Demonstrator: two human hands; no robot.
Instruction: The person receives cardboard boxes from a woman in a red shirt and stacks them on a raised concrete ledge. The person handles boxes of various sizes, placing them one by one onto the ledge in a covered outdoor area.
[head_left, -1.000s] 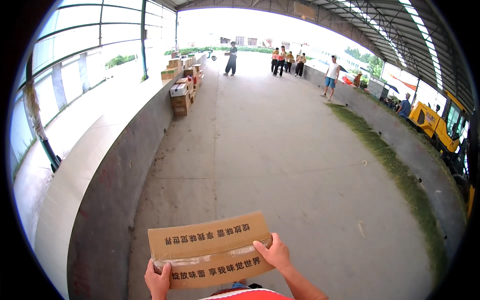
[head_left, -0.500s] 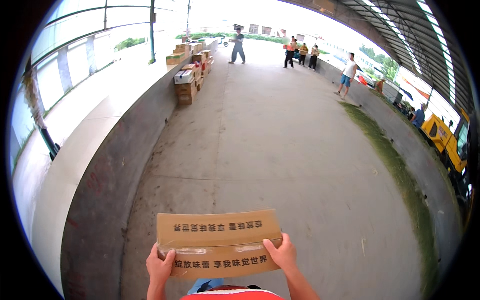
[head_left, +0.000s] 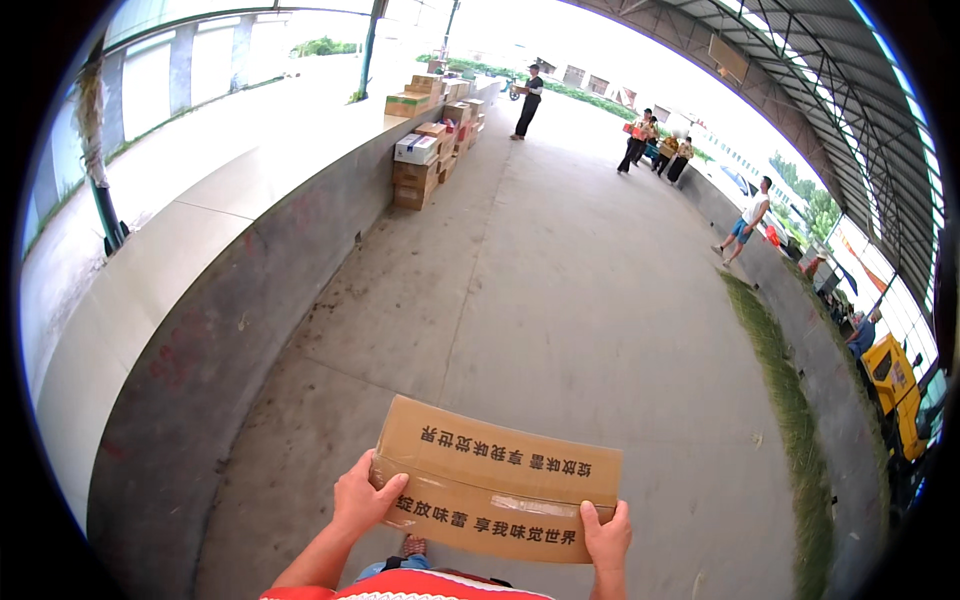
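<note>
A brown cardboard box [head_left: 500, 478], long and flat on top with dark printing and clear tape along its middle seam, is held in front of my body. My left hand [head_left: 365, 497] grips its left end, thumb on top. At the opposite end my right hand [head_left: 606, 535] clasps the box the same way. The fingers under the box are hidden. Below it, part of my shoe shows on the concrete floor [head_left: 560, 330].
Stacked cartons [head_left: 415, 180] stand against the low wall [head_left: 290, 240] on the left, with more on its ledge. Ahead, a person [head_left: 527, 102] holds a carton; several others stand at the right. Dry grass [head_left: 765, 350] lines the right wall, with a yellow machine [head_left: 893, 390] beyond.
The view has tilted, and the box with both hands appears further right and slanted down to the right. Stacked cartons look slightly nearer. People ahead have shifted their positions.
</note>
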